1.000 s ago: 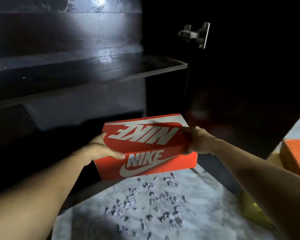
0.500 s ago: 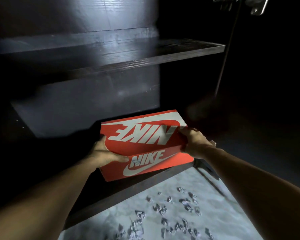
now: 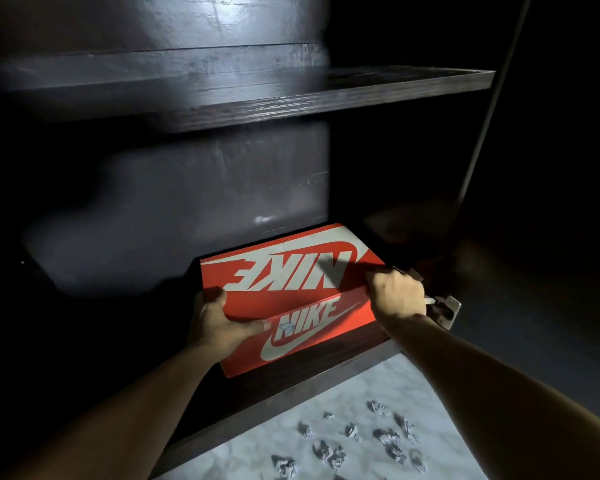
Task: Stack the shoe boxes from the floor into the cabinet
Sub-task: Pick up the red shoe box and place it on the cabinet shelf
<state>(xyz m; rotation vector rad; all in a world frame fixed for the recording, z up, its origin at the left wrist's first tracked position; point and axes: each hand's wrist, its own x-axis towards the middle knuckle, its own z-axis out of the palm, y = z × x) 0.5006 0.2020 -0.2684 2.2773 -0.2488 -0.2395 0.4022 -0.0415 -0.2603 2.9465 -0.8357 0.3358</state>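
Observation:
A red shoe box [image 3: 291,289] with white Nike lettering sits low in the dark cabinet, on or just above its bottom shelf [image 3: 291,386]. My left hand [image 3: 219,323] grips the box's left front corner, thumb on the lid and fingers along the front face. My right hand [image 3: 397,294] grips the right end of the lid. The box lies level, its long side turned slightly to the right.
A dark wooden shelf [image 3: 291,98] spans the cabinet above the box. A metal hinge [image 3: 445,308] sits just right of my right hand, on the open door [image 3: 534,202]. Crumpled paper bits [image 3: 361,441] litter the marble floor [image 3: 430,393] in front.
The box has moved forward and down from above the floor into the cabinet's lowest compartment. Both hands kept their grip, and my view came closer to the cabinet.

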